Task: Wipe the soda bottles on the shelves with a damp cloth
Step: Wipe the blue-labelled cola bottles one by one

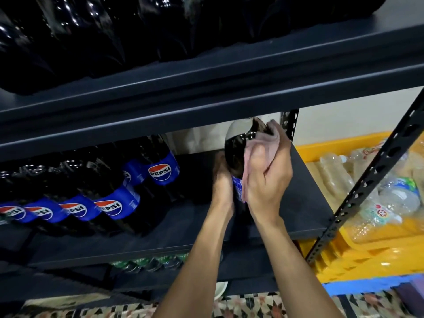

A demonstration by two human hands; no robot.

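Dark shelf (298, 180): L hand (221, 180) grips Pepsi bottle (236, 143), R hand (268, 180) clutches pink cloth (261, 140) against it.

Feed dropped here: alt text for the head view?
The right hand holds a pink cloth against a dark Pepsi bottle that the left hand grips, at the middle shelf. More Pepsi bottles stand in a row to its left.

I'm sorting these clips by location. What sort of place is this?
Probably a shop's stockroom or storage corner. Dark metal shelves hold rows of Pepsi bottles, and a yellow crate beside them is piled with empty plastic bottles.
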